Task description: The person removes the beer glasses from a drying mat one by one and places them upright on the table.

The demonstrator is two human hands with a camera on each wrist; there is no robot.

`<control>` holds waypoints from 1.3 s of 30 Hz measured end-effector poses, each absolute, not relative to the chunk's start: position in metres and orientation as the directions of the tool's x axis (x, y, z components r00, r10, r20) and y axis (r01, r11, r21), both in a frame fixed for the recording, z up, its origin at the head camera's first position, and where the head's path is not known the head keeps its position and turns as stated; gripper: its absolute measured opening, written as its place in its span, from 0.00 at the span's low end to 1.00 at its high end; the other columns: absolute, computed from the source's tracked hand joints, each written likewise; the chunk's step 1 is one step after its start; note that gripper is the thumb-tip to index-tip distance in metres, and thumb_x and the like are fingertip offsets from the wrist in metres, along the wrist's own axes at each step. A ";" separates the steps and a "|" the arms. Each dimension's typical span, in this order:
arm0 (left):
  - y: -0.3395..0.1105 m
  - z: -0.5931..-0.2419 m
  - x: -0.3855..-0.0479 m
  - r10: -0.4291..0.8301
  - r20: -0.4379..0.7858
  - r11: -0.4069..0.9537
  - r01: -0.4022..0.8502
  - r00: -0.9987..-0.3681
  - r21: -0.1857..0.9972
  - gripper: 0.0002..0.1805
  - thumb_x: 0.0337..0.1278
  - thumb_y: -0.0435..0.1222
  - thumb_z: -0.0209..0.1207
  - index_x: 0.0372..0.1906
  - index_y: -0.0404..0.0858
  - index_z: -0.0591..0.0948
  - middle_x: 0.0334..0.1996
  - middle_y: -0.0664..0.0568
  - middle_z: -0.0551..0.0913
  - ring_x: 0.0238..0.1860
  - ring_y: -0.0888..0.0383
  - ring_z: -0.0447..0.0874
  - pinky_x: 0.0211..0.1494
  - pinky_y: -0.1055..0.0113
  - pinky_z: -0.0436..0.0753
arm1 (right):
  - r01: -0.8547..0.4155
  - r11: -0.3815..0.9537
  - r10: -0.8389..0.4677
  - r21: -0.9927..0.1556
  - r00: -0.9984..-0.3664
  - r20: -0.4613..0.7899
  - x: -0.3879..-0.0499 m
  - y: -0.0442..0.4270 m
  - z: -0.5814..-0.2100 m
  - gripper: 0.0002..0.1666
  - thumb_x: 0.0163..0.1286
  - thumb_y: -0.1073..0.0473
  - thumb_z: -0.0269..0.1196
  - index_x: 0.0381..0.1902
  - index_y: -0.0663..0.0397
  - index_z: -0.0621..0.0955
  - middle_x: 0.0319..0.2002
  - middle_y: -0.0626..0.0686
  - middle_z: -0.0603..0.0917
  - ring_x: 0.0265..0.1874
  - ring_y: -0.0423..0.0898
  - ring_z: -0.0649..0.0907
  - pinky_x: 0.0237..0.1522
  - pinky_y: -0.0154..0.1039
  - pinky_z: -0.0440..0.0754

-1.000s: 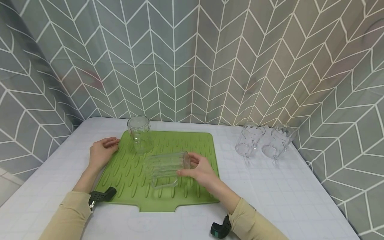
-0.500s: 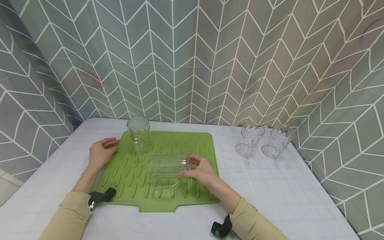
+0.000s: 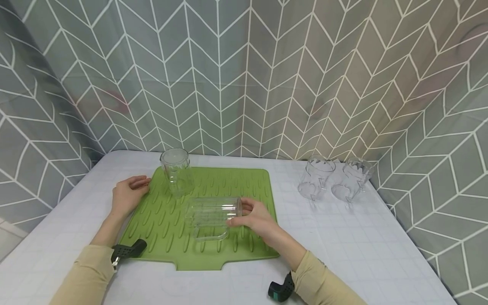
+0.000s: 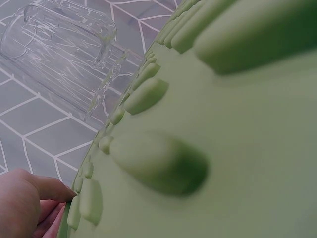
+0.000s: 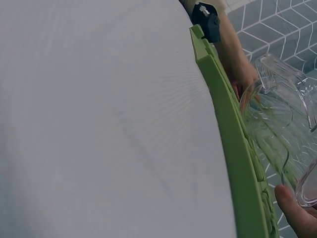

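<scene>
The clear glass mug (image 3: 211,212) you are handling lies on its side at the centre of the head frame, over the green ridged mat (image 3: 244,182). Its handle points toward the bottom of the frame. Whether the mug bears on the mat or sits just above it, you cannot tell from these views.

Your right hand (image 3: 254,217) grips the mug's right end, thumb on the side nearer the bottom of the frame and fingers round the far side. The right wrist view confirms your thumb against the glass at its lower right.

Your left hand (image 3: 128,195) lies at the mat's upper left edge in the head frame, fingers loosely bent and holding nothing. The left wrist view shows a fingertip at the mat's edge, lower left.

Note a second glass mug (image 3: 178,173) standing on end at the mat's upper left corner, near your left hand and apart from the one you grip.

Two further items stand off the mat at right of the frame: a third glass mug (image 3: 315,178) and, just beside it to the right, a fourth glass mug (image 3: 352,180).

The surface (image 3: 328,262) beneath is white. Behind it, a grey curtain (image 3: 228,84) with white chevron lines fills the upper frame. You wear beige sleeves (image 3: 85,275) and a black device at each wrist.
</scene>
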State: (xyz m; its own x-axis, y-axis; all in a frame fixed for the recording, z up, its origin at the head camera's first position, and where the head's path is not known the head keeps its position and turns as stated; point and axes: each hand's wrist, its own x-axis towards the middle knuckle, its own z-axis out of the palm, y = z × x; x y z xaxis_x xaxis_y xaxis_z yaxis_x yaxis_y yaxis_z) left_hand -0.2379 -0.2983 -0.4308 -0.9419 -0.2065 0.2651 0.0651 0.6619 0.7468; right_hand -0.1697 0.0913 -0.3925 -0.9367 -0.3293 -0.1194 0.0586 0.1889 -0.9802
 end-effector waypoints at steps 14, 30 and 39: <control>-0.298 -0.431 -0.237 -0.200 0.281 0.671 0.078 -0.939 0.737 0.23 0.65 0.34 0.61 0.61 0.27 0.78 0.51 0.36 0.86 0.33 0.91 0.67 0.40 0.90 0.72 | 0.070 0.158 -0.337 -0.985 -0.934 -0.120 -0.170 0.090 -0.394 0.51 0.52 0.62 0.75 0.71 0.66 0.66 0.63 0.63 0.78 0.61 0.58 0.79 0.68 0.55 0.75; -0.299 -0.432 -0.240 -0.212 0.268 0.676 0.056 -0.940 0.735 0.23 0.65 0.35 0.61 0.61 0.29 0.78 0.51 0.38 0.86 0.34 0.89 0.67 0.41 0.89 0.74 | 0.094 0.064 -0.323 -0.994 -0.940 -0.110 -0.169 0.097 -0.369 0.53 0.51 0.61 0.75 0.73 0.63 0.64 0.65 0.60 0.75 0.64 0.55 0.77 0.73 0.55 0.68; -0.299 -0.432 -0.239 -0.214 0.256 0.675 0.046 -0.943 0.736 0.23 0.66 0.35 0.61 0.62 0.28 0.77 0.52 0.38 0.86 0.32 0.91 0.66 0.42 0.86 0.74 | 0.067 0.030 -0.313 -0.997 -0.947 -0.073 -0.165 0.106 -0.352 0.54 0.53 0.63 0.75 0.74 0.63 0.61 0.68 0.61 0.72 0.67 0.56 0.74 0.73 0.54 0.68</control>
